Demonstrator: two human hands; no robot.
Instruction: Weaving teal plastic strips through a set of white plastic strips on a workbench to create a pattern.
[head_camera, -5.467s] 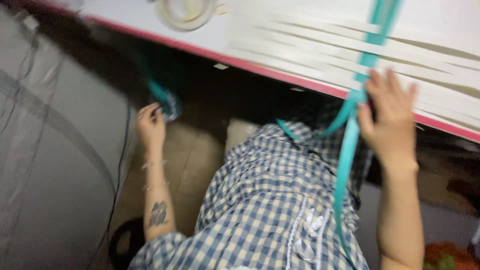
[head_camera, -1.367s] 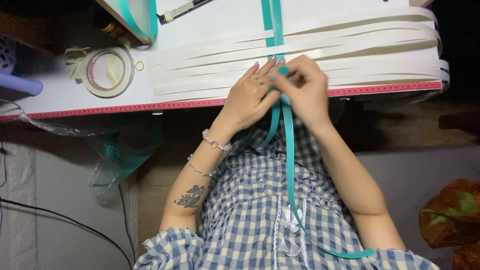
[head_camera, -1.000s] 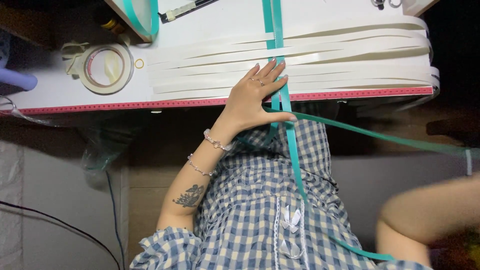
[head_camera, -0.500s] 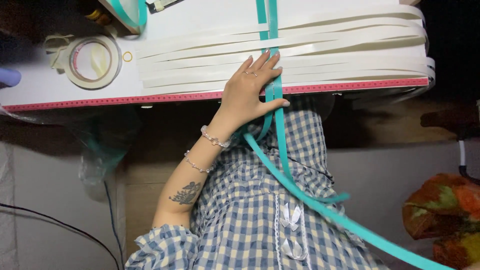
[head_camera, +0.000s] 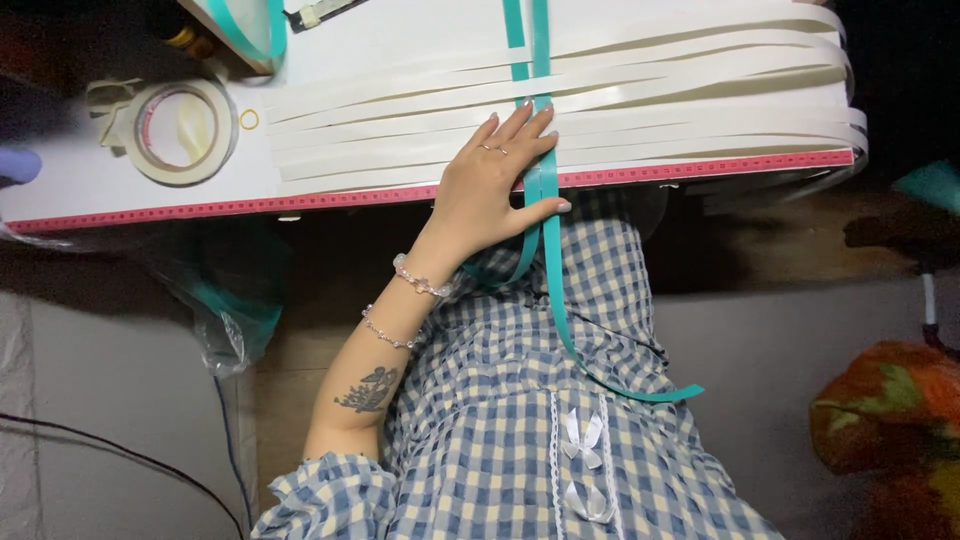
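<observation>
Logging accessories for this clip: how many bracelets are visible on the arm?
2: a beaded bracelet at the wrist of the left hand, and a thinner chain bracelet further up the forearm.

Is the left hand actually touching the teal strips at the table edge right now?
Touching. The head view shows the left hand lying flat on the white strips, its fingers and thumb pressing against the teal strips with no gap.
</observation>
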